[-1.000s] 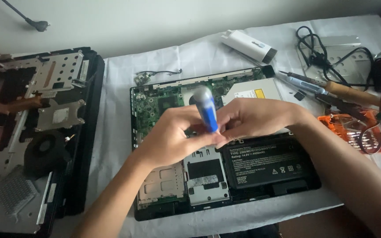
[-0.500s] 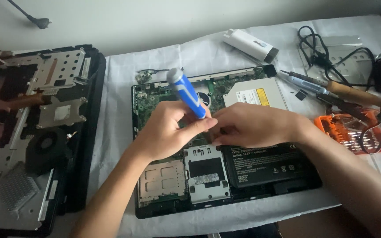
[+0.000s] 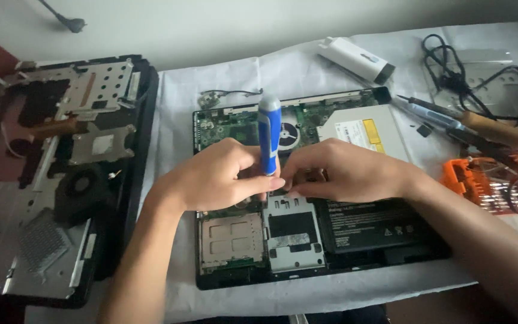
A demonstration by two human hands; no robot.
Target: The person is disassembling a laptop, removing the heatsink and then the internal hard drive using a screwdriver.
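An opened black laptop base [image 3: 229,279] lies on white paper, showing a green circuit board, a silver optical drive [image 3: 364,132], a black battery [image 3: 373,225] and metal bay covers. My left hand [image 3: 211,177] grips a blue and white screwdriver [image 3: 269,129], held nearly upright with its tip down in the laptop's middle, hidden behind my fingers. My right hand [image 3: 343,171] rests beside it on the board, fingertips touching the screwdriver's lower shaft near the tip.
A second stripped laptop chassis [image 3: 49,174] with a fan lies at the left. A white device [image 3: 358,59] sits at the back. Black cables [image 3: 457,75], wooden-handled tools [image 3: 487,126] and an orange bit case [image 3: 493,183] crowd the right side.
The screwdriver has swung from leaning left to nearly upright. Both hands shifted slightly toward the laptop's middle, still close together around the tool.
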